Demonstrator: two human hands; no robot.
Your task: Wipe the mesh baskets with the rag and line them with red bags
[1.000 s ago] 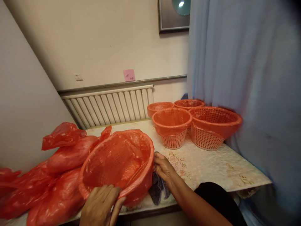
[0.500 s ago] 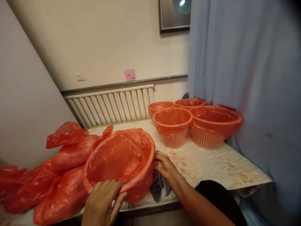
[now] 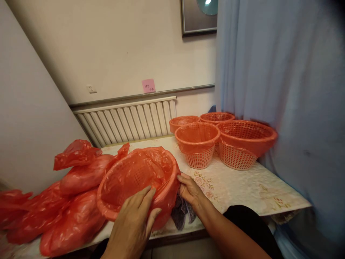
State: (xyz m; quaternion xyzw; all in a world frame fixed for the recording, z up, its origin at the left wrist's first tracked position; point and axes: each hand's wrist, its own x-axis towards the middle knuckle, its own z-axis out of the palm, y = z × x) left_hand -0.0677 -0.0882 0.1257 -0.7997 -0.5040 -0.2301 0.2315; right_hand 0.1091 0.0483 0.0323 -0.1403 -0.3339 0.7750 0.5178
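A basket lined with a red plastic bag (image 3: 137, 176) stands tilted toward me at the table's near edge, the bag folded over its rim. My left hand (image 3: 134, 216) lies across the near rim, fingers stretched out over the opening and thumb apart on the outer side. At the basket's right side, my right hand (image 3: 190, 187) is closed, pinching the bag just under the rim. Part of its fingers is hidden behind the basket. Below that hand lies a dark grey-purple cloth (image 3: 180, 214), partly covered by the basket.
Several lined baskets (image 3: 198, 154) stand together at the back right of the table (image 3: 231, 187), by a blue curtain (image 3: 258, 72). Filled red plastic bags (image 3: 72, 219) are heaped at the left, touching the basket. A radiator (image 3: 129, 120) runs along the wall behind.
My left hand has slid right along the near rim, its fingers now straighter and reaching over the opening. The basket has shifted slightly right. My right hand stays at the basket's side.
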